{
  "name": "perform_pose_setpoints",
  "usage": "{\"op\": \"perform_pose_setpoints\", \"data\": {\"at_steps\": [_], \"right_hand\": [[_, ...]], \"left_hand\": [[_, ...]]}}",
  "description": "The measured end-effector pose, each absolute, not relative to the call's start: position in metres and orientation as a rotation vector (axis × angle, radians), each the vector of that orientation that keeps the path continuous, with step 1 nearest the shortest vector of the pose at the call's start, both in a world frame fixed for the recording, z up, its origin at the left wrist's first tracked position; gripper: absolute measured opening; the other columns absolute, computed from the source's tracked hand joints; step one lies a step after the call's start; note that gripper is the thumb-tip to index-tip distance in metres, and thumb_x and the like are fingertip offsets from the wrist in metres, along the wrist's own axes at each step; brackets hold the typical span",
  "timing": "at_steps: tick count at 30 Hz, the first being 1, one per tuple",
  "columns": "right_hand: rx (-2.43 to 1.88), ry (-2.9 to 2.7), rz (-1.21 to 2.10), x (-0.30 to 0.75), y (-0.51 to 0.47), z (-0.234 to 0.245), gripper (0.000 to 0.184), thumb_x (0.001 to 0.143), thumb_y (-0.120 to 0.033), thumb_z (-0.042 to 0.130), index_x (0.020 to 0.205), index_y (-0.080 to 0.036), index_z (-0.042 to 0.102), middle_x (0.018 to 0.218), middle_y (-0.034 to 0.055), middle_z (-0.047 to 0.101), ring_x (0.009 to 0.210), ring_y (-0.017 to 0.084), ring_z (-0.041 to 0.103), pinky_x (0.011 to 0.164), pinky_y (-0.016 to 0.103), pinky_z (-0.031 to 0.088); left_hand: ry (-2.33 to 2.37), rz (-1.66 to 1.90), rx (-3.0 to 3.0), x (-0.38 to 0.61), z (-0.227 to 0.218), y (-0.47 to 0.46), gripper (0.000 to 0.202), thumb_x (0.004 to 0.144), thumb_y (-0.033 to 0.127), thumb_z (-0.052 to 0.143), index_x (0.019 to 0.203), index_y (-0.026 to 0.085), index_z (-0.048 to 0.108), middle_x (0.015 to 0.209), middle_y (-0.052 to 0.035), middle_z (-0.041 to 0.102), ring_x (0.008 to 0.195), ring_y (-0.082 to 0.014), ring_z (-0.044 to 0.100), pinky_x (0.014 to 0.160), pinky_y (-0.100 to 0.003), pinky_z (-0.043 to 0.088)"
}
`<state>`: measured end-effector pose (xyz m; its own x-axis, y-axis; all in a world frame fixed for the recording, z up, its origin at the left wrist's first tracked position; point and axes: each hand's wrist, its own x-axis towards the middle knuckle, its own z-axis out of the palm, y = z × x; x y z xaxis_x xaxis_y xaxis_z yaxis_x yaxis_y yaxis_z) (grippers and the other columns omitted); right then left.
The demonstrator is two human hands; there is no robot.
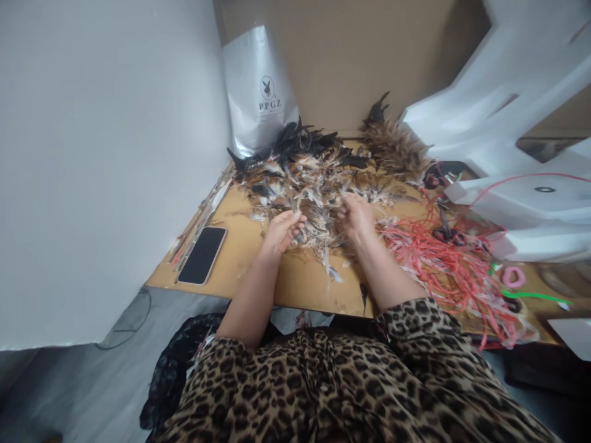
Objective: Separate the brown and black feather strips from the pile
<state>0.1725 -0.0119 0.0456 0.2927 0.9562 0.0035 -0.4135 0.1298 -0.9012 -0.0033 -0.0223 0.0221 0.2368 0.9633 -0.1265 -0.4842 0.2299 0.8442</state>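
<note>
A loose pile of brown, white and black feathers (pixel 314 175) covers the middle of the worktable. At the near side of the pile, my left hand (pixel 284 230) is closed in a pinch, and a pale feather (pixel 298 203) rises from its fingertips. My right hand (pixel 356 215) is a little to the right, also closed, with thumb and forefinger together over the feathers. What it pinches, if anything, is too small to make out. The two hands are apart, with feathers between and beneath them.
A phone (pixel 202 255) lies at the table's left. Behind the pile stands a silver bag (pixel 258 92); a bundle of brown feathers (pixel 397 151) is at back right. Tangled red strips (pixel 434 258), scissors (pixel 446 231) and white foam pieces (pixel 517 203) occupy the right. A white panel (pixel 106 154) borders the left.
</note>
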Motion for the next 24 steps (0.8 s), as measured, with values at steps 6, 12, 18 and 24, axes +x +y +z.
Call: {"op": "perform_pose_setpoints", "data": {"at_steps": [6, 12, 18, 24], "right_hand": [[-1.255, -1.655, 1.297, 0.203, -0.012, 0.047, 0.023, 0.054, -0.035, 0.069, 0.064, -0.015, 0.065, 0.055, -0.0017, 0.060, 0.049, 0.008, 0.047, 0.049, 0.020, 0.037], [-1.385, -1.816, 0.952, 0.191, -0.012, 0.036, 0.025, 0.067, -0.035, 0.057, 0.076, -0.014, 0.067, 0.063, 0.0016, 0.063, 0.055, 0.011, 0.052, 0.053, 0.022, 0.039], [-1.573, -1.991, 0.328, 0.164, -0.012, 0.023, 0.028, 0.067, -0.036, 0.057, 0.087, -0.017, 0.065, 0.079, 0.0060, 0.064, 0.072, 0.017, 0.055, 0.065, 0.026, 0.039], [-1.616, -1.744, 0.668, 0.160, -0.006, 0.021, 0.024, 0.071, -0.037, 0.054, 0.063, -0.016, 0.062, 0.053, 0.0011, 0.057, 0.050, 0.012, 0.048, 0.051, 0.023, 0.035]], "left_hand": [[0.704, 1.246, 0.543, -0.009, 0.022, -0.016, 0.008, 0.071, 0.015, 0.062, 0.079, 0.014, 0.058, 0.071, 0.0006, 0.064, 0.052, -0.0021, 0.056, 0.042, -0.010, 0.037], [0.728, 1.195, 0.545, -0.004, 0.013, -0.013, 0.009, 0.072, 0.015, 0.062, 0.080, 0.014, 0.059, 0.073, -0.0017, 0.065, 0.067, -0.0089, 0.063, 0.055, -0.015, 0.044], [0.880, 1.274, 0.502, -0.004, 0.006, -0.010, 0.014, 0.069, 0.017, 0.065, 0.080, 0.013, 0.058, 0.074, -0.0031, 0.066, 0.073, -0.0102, 0.063, 0.075, -0.023, 0.045], [0.910, 1.314, 0.469, -0.005, 0.008, -0.011, 0.015, 0.069, 0.019, 0.065, 0.081, 0.015, 0.057, 0.074, -0.0023, 0.066, 0.075, -0.0104, 0.063, 0.076, -0.023, 0.044]]}}
